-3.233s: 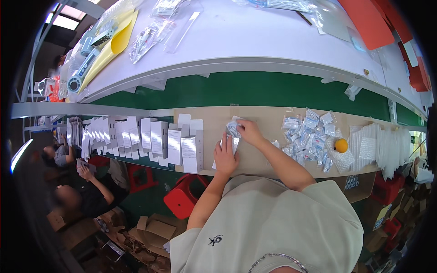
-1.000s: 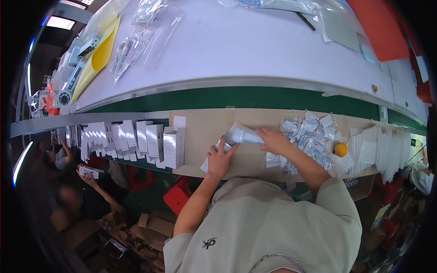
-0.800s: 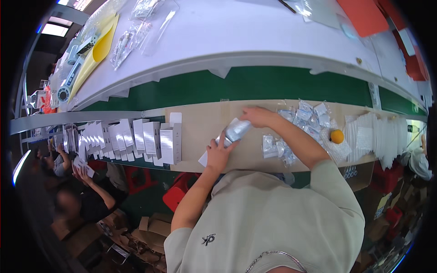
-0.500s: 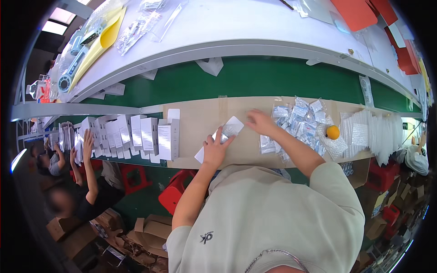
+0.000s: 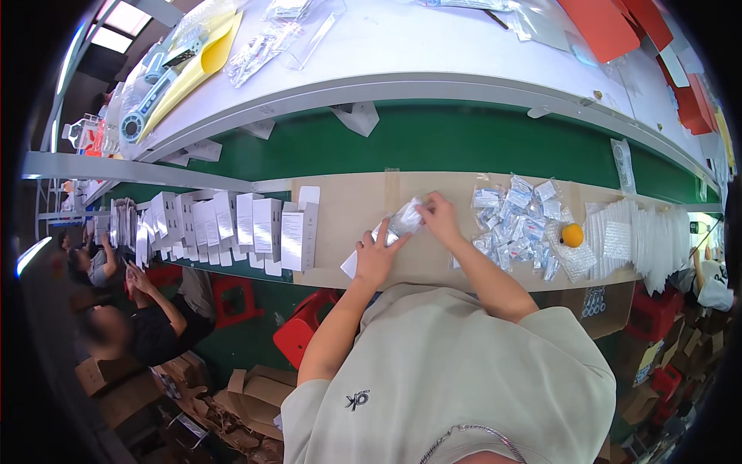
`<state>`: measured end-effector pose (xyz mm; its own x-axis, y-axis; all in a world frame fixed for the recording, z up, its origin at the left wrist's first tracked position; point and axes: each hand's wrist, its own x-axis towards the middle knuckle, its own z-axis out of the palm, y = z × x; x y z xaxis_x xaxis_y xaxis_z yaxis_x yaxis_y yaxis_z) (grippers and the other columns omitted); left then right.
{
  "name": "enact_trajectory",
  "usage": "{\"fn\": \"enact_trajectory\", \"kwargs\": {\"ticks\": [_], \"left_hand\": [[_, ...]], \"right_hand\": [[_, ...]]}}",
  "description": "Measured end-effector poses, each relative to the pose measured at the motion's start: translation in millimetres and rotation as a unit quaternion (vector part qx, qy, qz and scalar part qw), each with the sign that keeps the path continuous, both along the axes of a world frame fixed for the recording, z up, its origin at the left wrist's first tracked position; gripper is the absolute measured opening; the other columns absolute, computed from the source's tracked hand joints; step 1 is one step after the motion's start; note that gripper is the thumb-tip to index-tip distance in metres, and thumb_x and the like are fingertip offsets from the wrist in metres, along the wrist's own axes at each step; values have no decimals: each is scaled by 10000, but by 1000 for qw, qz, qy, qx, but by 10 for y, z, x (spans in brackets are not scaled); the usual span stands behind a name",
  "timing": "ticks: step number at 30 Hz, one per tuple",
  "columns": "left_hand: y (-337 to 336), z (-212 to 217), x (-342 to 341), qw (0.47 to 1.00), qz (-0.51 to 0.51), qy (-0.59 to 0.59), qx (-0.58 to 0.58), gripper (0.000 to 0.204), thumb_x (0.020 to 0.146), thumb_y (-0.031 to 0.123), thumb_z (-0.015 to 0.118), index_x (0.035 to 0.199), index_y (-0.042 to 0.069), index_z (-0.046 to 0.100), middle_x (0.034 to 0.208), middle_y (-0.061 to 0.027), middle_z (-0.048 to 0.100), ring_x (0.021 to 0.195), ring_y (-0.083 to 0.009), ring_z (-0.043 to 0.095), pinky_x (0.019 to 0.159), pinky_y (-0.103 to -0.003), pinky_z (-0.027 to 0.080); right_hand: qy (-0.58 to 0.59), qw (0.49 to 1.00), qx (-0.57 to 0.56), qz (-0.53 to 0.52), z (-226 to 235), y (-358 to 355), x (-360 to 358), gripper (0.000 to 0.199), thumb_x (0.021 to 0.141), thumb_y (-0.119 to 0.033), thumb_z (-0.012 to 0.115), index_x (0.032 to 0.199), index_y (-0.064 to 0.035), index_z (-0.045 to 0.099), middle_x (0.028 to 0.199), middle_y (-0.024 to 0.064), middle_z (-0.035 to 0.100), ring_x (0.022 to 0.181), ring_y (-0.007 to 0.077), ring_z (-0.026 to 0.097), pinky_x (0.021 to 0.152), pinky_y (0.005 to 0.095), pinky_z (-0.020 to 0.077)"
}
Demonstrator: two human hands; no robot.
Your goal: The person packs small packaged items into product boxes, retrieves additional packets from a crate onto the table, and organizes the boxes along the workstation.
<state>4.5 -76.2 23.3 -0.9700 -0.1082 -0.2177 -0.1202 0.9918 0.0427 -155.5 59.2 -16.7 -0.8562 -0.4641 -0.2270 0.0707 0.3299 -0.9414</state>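
Midway along the worktop [image 5: 338,213], we see the left hand [image 5: 376,257] clamped on a white box [image 5: 350,266] and the right hand [image 5: 438,217] pinching a clear-wrapped packet [image 5: 406,219] at the box's far end. White cartons [image 5: 294,241] stand toward the left edge; small bagged packets [image 5: 516,223] lie heaped toward the right edge.

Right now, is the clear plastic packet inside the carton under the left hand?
At least partly out: the clear packet shows between the left hand and right hand.
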Motion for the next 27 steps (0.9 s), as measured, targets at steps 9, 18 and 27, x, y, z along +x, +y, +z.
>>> {"fn": "enact_trajectory", "kwargs": {"ticks": [9, 18, 27], "left_hand": [[-198, -260, 231, 984, 39, 149, 94, 932, 653, 144, 802, 1489, 273, 409, 1520, -247, 309, 1256, -424, 462, 993, -516, 428], [-1334, -225, 512, 904, 339, 262, 0, 826, 782, 267, 757, 1452, -23, 369, 1501, -355, 294, 1381, -510, 304, 1154, -566, 253], [-1593, -312, 477, 932, 329, 150, 36, 870, 679, 136, 801, 1466, 132, 429, 1382, -309, 404, 1285, -493, 407, 1078, -531, 350]], "right_hand": [[-60, 950, -45, 303, -489, -317, 309, 195, 809, -203, 780, 855, -49, 670, 692, 98, 656, 629, 177, 615, 582, 341, 468], [422, 845, 240, 223, 1257, -522, -980, 240, 798, -139, 677, 1029, -84, 708, 1059, 126, 687, 1051, 361, 598, 844, 467, 477], [385, 921, 26, 43, 1017, -702, -1984, 388, 977, -298, 489, 1275, -84, 613, 1306, 171, 607, 1236, 359, 544, 1054, 479, 424]]}}
